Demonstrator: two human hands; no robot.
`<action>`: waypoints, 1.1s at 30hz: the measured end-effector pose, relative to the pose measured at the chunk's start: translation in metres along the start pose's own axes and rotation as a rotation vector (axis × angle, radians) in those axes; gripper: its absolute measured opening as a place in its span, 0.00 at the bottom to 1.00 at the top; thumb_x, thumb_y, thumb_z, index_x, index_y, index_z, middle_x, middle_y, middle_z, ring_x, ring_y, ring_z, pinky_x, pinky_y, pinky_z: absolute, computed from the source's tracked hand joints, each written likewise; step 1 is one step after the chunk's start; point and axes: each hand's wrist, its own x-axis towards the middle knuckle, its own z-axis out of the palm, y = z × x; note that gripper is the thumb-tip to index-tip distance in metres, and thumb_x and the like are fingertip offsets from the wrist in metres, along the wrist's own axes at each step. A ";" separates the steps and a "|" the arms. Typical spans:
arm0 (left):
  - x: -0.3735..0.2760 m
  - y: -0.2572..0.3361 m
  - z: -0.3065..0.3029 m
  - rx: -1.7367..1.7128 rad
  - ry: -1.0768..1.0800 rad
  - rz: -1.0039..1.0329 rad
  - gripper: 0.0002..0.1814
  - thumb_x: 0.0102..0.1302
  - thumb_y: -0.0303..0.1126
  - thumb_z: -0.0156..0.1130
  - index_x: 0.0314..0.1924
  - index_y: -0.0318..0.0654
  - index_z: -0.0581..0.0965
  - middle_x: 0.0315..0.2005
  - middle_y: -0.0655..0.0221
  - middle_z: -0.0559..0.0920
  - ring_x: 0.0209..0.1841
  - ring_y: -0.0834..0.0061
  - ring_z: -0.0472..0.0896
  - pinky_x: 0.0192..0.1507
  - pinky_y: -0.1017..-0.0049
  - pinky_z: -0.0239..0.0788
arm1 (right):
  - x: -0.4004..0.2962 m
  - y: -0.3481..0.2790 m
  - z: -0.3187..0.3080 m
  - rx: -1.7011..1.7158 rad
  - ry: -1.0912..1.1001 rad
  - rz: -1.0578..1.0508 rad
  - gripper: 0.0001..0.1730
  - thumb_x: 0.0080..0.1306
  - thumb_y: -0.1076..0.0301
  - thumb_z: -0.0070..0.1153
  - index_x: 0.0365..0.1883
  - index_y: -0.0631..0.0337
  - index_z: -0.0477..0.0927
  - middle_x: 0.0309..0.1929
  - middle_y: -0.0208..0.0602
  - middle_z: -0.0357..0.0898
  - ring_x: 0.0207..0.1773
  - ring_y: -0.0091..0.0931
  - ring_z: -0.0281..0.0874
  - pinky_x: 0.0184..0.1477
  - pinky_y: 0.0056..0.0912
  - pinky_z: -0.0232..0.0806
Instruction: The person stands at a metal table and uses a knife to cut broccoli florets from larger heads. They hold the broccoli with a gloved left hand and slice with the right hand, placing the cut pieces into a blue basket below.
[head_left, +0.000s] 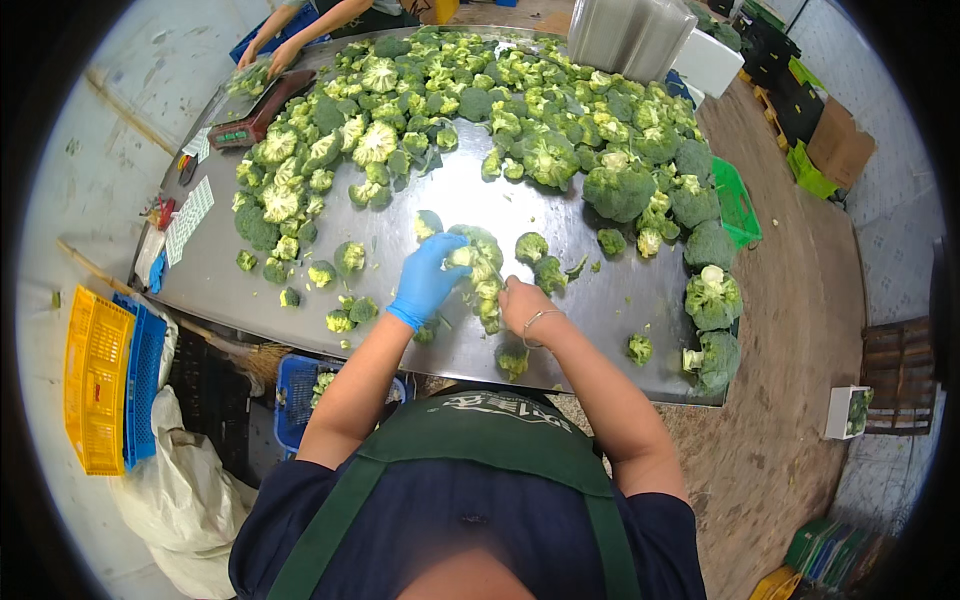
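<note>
My left hand (430, 276), in a blue glove, grips a broccoli head (480, 244) over the steel table, its cut pale stem side turned up. Against the right side of that head, my bare right hand (523, 304) has its fingers curled in. Whether a small tool is inside that fist is hidden. Loose florets lie close by: one (531, 246) and another (550, 274) to the right, and one (513, 360) by the near table edge. Another floret (427, 223) sits just beyond the glove.
Heaped broccoli (525, 90) covers the far side of the steel table (585, 330). Whole heads (712, 296) line its right edge. At the far left, another person's hands (274, 60) work over a scale (259, 120). A blue crate (296, 405) stands below the near edge.
</note>
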 end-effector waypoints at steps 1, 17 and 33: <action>-0.001 -0.001 0.001 -0.004 0.004 -0.015 0.22 0.54 0.26 0.76 0.51 0.39 0.82 0.50 0.61 0.82 0.49 0.66 0.83 0.52 0.71 0.77 | 0.001 -0.001 0.002 -0.004 0.002 0.014 0.19 0.75 0.60 0.41 0.49 0.70 0.71 0.42 0.64 0.81 0.48 0.52 0.81 0.53 0.50 0.72; 0.001 -0.008 0.007 0.010 0.038 -0.185 0.23 0.56 0.23 0.72 0.54 0.42 0.80 0.48 0.62 0.83 0.45 0.67 0.83 0.48 0.71 0.77 | -0.029 -0.009 -0.038 0.035 0.097 -0.057 0.17 0.74 0.61 0.42 0.46 0.66 0.75 0.38 0.60 0.81 0.43 0.53 0.80 0.49 0.52 0.73; 0.000 0.000 -0.010 -0.002 -0.047 -0.094 0.24 0.56 0.25 0.69 0.54 0.44 0.78 0.46 0.58 0.81 0.49 0.56 0.80 0.54 0.66 0.73 | 0.068 0.045 -0.007 0.354 -0.174 -0.126 0.11 0.72 0.63 0.45 0.46 0.61 0.73 0.23 0.43 0.75 0.24 0.39 0.76 0.29 0.45 0.69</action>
